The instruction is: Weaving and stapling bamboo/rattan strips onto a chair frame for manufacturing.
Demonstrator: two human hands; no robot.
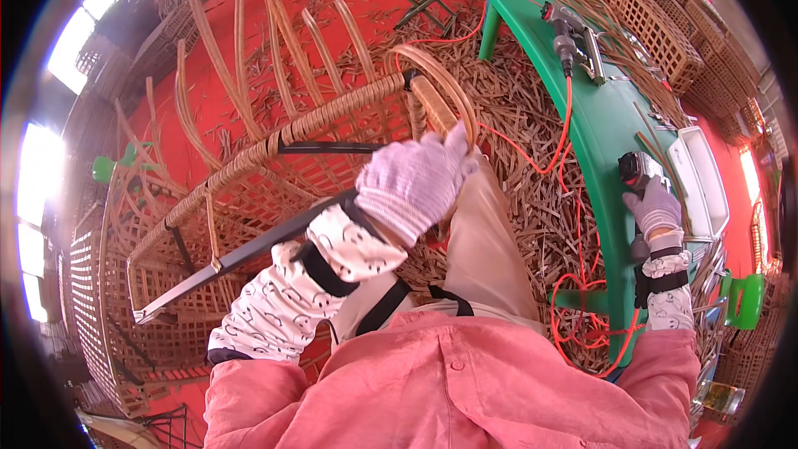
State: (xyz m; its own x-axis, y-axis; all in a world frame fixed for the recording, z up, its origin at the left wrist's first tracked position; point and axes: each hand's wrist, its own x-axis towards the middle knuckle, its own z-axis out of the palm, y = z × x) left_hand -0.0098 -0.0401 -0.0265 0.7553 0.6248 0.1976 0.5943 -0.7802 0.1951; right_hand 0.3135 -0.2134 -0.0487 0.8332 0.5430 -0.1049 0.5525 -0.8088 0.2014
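My left hand, in a lilac knit glove, is closed around the lower end of a bent cane strip. That strip loops up at the corner of a large woven wicker basket, tilted on its side, its rim wrapped in cane. Upright cane stakes stick out beyond the rim. A black metal bar runs below my left wrist. On the right, my gloved right hand is closed around a black and silver power tool on the green table; its fingers partly cover it.
An air stapler lies farther up the green table, joined to an orange hose. Beside my right hand stands a white tray. Cane scraps cover the red floor. Woven baskets are stacked at the far right.
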